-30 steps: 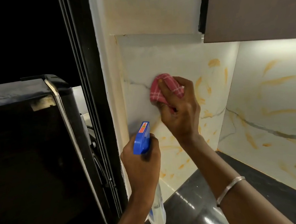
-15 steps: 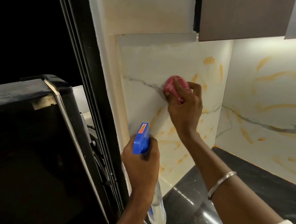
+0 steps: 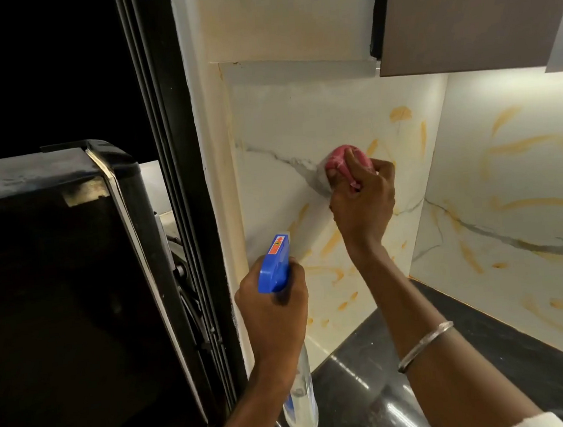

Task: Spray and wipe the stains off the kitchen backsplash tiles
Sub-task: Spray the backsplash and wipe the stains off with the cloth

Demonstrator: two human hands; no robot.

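1. Left hand point(image 3: 276, 313): grip curled round spray bottle point(image 3: 275, 265), nozzle toward the tile; a stray squeeze would likely wet the right forearm.
2. Black table point(image 3: 358, 378): beneath, likely to catch drips.
3. Right hand point(image 3: 362, 205): grip bunched on pink cloth point(image 3: 340, 157), pressed to backsplash point(image 3: 274, 117); may smear orange stains point(image 3: 331, 243).
4. Black appliance point(image 3: 55, 269) crowds the left; cabinet point(image 3: 476, 5) overhangs.

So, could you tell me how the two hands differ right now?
The left hand grips a spray bottle, held low; the right hand presses a pink cloth to the tile, higher up. The right wrist wears a bangle; the left is bare. Both grip something.
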